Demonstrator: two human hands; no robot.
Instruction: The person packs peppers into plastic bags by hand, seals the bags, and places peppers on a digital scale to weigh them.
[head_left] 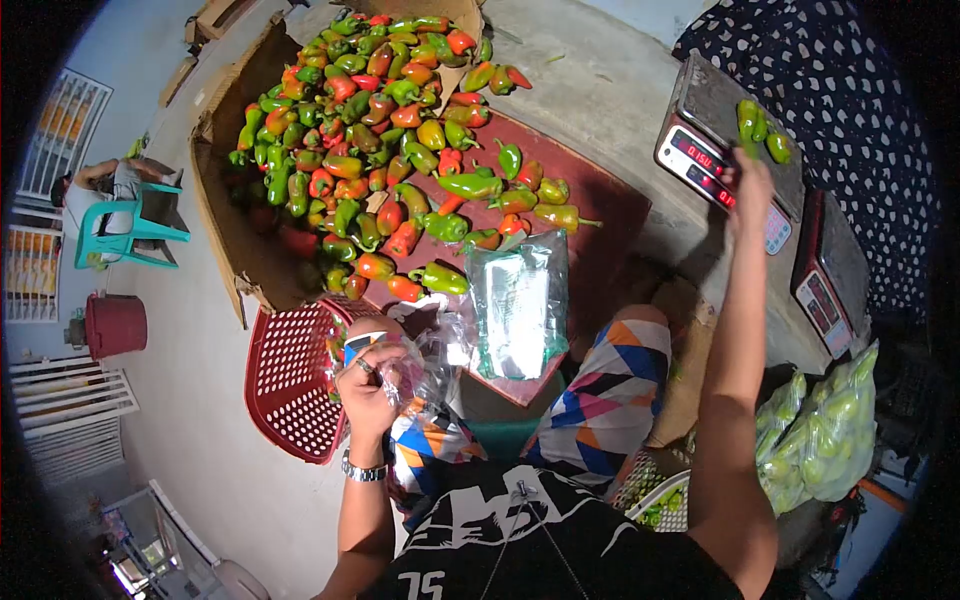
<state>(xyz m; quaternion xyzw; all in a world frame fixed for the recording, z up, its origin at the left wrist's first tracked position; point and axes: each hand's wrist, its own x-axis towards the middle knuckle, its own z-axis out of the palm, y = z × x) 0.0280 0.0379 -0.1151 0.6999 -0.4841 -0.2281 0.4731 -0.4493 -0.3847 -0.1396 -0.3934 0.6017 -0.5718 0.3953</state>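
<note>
Pale floor (215, 330) spreads left of the red tabletop (610, 190); a pepper heap (380, 130) covers the tabletop's far left. Right of the tabletop, the right hand (752, 187) is at a digital scale (715, 95), its grip unclear. Left of the tabletop's near corner, the left hand (368, 395) clutches a clear bag (425, 378). Probably best: fingers off the scale while reading the green peppers (747, 115) on it.

Room, viewed from here: a turquoise chair (116, 216) stands on pale grey floor (205, 385); white barred grilles (70, 392) line a bluish wall (40, 341).
</note>
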